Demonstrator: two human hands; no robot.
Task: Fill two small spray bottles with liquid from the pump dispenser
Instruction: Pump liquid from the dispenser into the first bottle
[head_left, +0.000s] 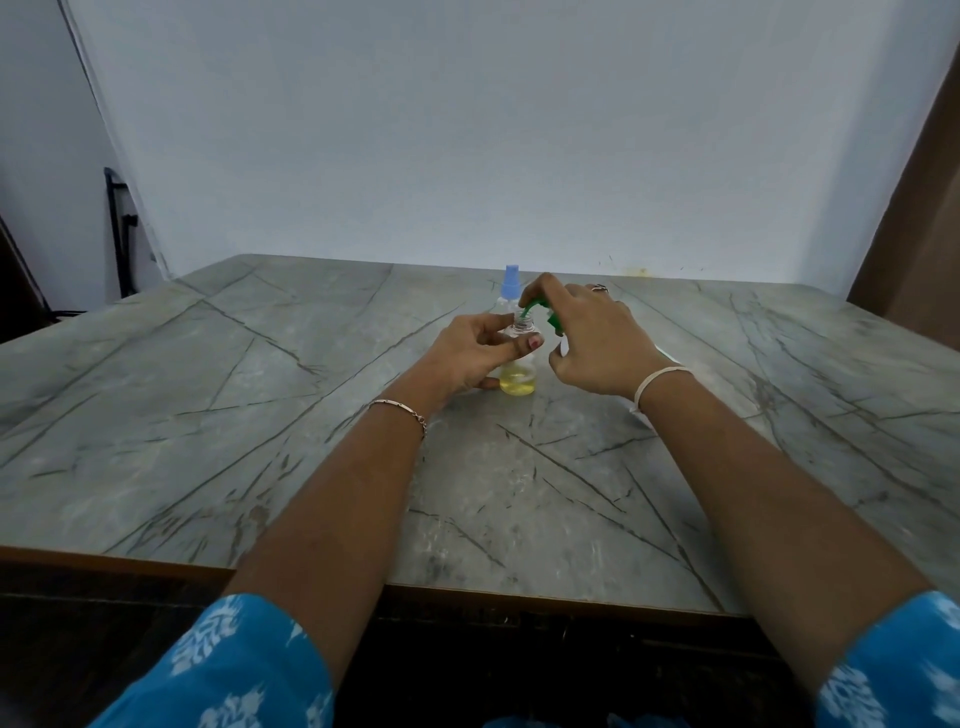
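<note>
Two grips engaged: left grip (470, 358) pinches a small clear plastic bottle (518, 383) on the grey tabletop (260, 415); right grip (597, 343) clasps a green pump nozzle (540, 310).

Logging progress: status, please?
Left hand grips clear bottle, some yellow liquid inside. Right hand holds green nozzle at its open neck. Behind it, blue-capped bottle; nothing blocking.

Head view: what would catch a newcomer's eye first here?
Mid-table, the left hand grips a small clear bottle with yellow liquid in its bottom, while the right hand holds a green plastic piece at its open neck. Just behind stands a blue-capped bottle, on a grey veined table.
</note>
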